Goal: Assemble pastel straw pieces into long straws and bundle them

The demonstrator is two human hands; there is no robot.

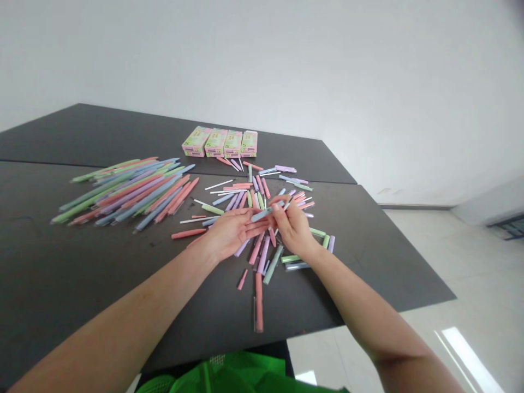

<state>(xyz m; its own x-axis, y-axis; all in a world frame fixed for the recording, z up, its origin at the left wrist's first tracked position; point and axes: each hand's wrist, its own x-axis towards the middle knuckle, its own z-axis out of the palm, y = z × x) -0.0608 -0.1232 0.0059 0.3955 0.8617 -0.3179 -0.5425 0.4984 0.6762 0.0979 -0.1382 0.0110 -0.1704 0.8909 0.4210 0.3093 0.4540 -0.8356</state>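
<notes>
Above a scatter of pen parts [262, 256], my left hand [229, 232] holds a pale blue pen barrel [261, 215] between thumb and fingers. My right hand [293, 229] is closed at the barrel's other end, pinching a thin white pen refill [287, 204] with a dark tip. Whether the refill sits in the barrel cannot be made out. Red, purple, green and blue barrels and caps lie under and around both hands. Several loose white refills [196, 220] lie to the left of them.
A large heap of assembled-looking coloured pens [131, 191] lies on the left of the dark table [123, 295]. Four small pink-and-green boxes [215, 143] stand in a row at the back. A red barrel [259, 303] lies near the front edge. A white wall [262, 60] rises behind.
</notes>
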